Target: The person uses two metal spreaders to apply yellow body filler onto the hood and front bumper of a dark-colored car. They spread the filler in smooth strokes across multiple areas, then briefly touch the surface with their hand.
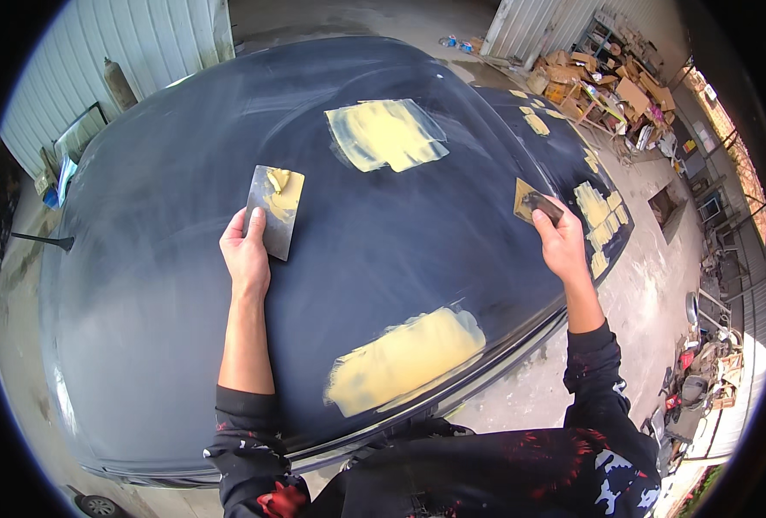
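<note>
My left hand (246,257) grips the lower part of a flat grey metal plate (272,216), thumb on top. A lump of yellow body filler (283,192) sits on the plate's upper half. In my right hand (564,243) is a small putty spreader (530,199), dark near my thumb and yellow along its outer end. Both hands are held over a matte black car roof (383,250). Yellow filler covers a far patch (392,136) on the roof and a near patch (409,358) by its near edge.
More filler patches (599,216) mark the dark panel at the car's right end. A black antenna (46,239) sticks out at left. Cardboard boxes (633,95) are heaped at the far right, with assorted clutter (702,371) along the right wall. A gas cylinder (120,84) leans by the corrugated wall.
</note>
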Demonstrator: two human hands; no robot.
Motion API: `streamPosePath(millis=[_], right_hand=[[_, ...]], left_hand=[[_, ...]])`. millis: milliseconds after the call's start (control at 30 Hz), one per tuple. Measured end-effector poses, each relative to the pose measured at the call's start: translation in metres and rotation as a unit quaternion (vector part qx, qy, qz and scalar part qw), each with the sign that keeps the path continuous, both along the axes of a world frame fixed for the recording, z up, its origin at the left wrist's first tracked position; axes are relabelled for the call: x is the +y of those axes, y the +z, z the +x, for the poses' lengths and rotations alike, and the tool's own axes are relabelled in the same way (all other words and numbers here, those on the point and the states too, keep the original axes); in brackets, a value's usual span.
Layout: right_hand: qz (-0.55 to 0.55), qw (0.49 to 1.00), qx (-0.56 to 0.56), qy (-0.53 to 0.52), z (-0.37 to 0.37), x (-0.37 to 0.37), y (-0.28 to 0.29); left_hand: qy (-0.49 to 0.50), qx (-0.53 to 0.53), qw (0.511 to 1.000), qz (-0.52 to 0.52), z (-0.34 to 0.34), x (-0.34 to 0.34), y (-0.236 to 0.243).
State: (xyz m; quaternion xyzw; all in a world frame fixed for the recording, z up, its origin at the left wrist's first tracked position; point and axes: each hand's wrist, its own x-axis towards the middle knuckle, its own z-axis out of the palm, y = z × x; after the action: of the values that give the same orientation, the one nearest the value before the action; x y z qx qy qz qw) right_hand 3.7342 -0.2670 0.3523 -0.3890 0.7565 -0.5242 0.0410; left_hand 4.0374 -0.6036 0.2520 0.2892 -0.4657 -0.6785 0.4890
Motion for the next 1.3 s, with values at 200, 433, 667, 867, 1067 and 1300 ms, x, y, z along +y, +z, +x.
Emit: streamPosePath(millis=[200,433,667,867,1067,1300], right_hand=[[-0.166,0.962,-0.165,-0.139,0.061,0.143,-0.034],[-0.189,0.922,-0.226,-0.249,0.164,0.288,-0.073],[-0.214,0.875,-0.228,-0.368,0.247,0.408,-0.067],[-0.328,0.850,-0.249,-0.328,0.271,0.447,-0.064],[-0.453,0.806,-0.339,-0.176,0.273,0.400,-0.063],[-0.457,0.792,-0.404,-0.005,0.278,0.379,-0.097]], left_hand=[[0.005,0.002,1.000,0.007,-0.003,-0.007,-0.004],[-0.041,0.040,0.997,-0.057,-0.002,-0.028,-0.020],[0.026,0.040,0.995,-0.083,0.014,-0.010,0.022],[-0.064,0.086,0.989,-0.098,0.051,0.128,0.051],[-0.319,0.132,0.936,0.066,0.059,0.388,-0.011],[-0.398,0.079,0.892,0.201,0.064,0.563,-0.068]])
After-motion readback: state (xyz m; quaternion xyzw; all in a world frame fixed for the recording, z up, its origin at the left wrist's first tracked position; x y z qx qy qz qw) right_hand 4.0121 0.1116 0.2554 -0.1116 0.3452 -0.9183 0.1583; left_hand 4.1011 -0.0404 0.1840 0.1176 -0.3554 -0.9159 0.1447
